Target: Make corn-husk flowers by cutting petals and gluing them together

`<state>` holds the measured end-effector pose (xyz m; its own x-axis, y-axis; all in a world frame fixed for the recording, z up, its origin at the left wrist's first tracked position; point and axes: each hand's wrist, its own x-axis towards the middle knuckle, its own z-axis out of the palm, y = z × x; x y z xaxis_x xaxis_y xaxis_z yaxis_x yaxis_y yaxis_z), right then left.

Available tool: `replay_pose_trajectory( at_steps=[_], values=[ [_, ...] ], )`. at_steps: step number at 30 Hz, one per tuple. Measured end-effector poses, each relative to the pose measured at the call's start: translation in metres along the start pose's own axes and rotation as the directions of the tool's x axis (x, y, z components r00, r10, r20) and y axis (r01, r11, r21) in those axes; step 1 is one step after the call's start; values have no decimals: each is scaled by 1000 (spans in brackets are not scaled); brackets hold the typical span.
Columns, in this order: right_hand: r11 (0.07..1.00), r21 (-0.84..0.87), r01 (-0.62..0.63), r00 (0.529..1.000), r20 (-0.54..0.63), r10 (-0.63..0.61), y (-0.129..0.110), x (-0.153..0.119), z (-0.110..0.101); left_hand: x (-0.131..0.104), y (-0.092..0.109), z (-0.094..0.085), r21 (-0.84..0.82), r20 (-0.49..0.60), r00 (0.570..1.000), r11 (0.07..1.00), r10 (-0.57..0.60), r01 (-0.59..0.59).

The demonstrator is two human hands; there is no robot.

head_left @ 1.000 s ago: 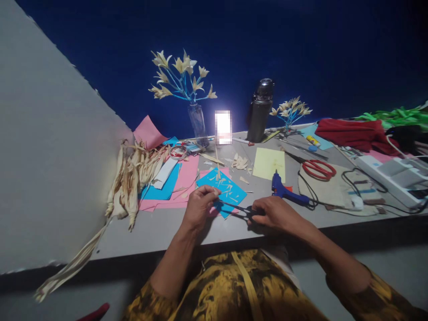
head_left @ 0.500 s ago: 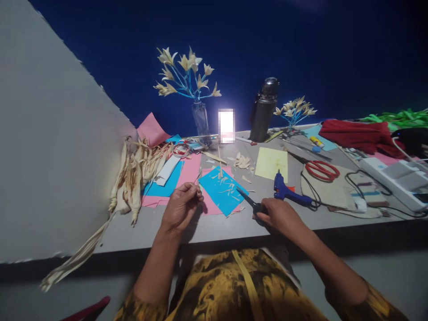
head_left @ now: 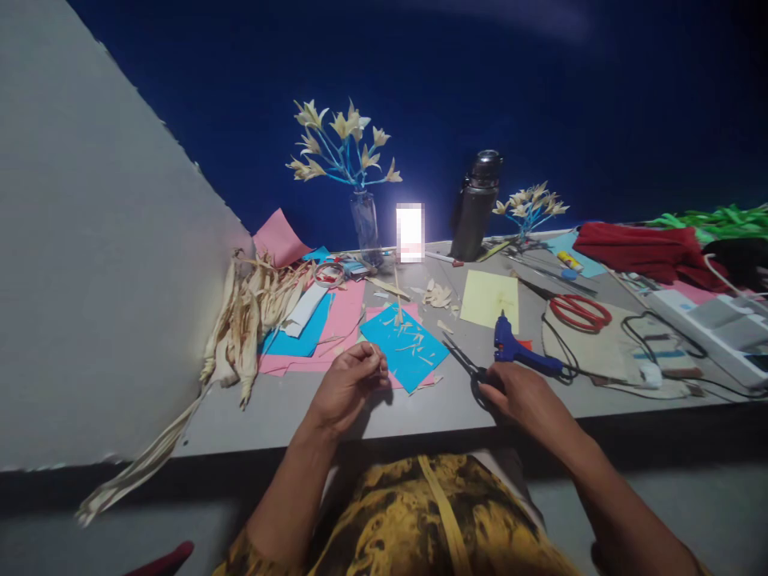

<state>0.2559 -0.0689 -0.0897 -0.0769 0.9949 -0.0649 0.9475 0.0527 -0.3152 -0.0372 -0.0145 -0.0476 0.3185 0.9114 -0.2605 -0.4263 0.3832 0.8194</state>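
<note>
My right hand [head_left: 521, 394] is closed round the handles of black scissors [head_left: 466, 362], whose blades point forward and left over the table, slightly parted. My left hand [head_left: 354, 382] is pinched shut near the lower left edge of a blue paper sheet [head_left: 405, 364]. A pale speck shows at its fingertips, too small to name. Thin cut slivers of dried husk [head_left: 414, 336] lie scattered on the blue sheet, which rests on pink paper. Just beyond it is a small heap of pale husk pieces [head_left: 438, 294].
Dried corn husks [head_left: 243, 320] are heaped at left. A glass vase [head_left: 365, 228] of husk flowers and a dark flask [head_left: 478, 204] stand behind. To the right lie a blue glue gun [head_left: 525, 352], red-handled scissors [head_left: 579, 312], yellow paper [head_left: 489, 300] and a white power strip [head_left: 714, 336].
My left hand has moved right, towards the blue sheet. My right hand and the scissors have shifted slightly right, and the blades look more parted. The view has tilted a little.
</note>
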Motion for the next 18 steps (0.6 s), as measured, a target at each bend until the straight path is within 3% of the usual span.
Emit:
replay_pose_trajectory(
  at_steps=[7, 12, 15, 18],
  values=[
    [994, 109, -28, 995, -87, 38, 8, 1, 14, 29, 15, 12, 215, 34, 999, 976, -43, 34],
    [956, 293, -28, 974, -206, 92, -9, 0, 8, 53, 21, 19, 298, 118, 988, 952, -102, 63],
    [872, 488, 39, 975, -210, 74, -35, 13, -7, 62, 15, 21, 314, 190, 966, 943, -175, 109],
    [714, 698, 46, 987, -140, 73, -63, 35, -16, 67, 4, 23, 316, 253, 946, 942, -201, 115]
  ],
)
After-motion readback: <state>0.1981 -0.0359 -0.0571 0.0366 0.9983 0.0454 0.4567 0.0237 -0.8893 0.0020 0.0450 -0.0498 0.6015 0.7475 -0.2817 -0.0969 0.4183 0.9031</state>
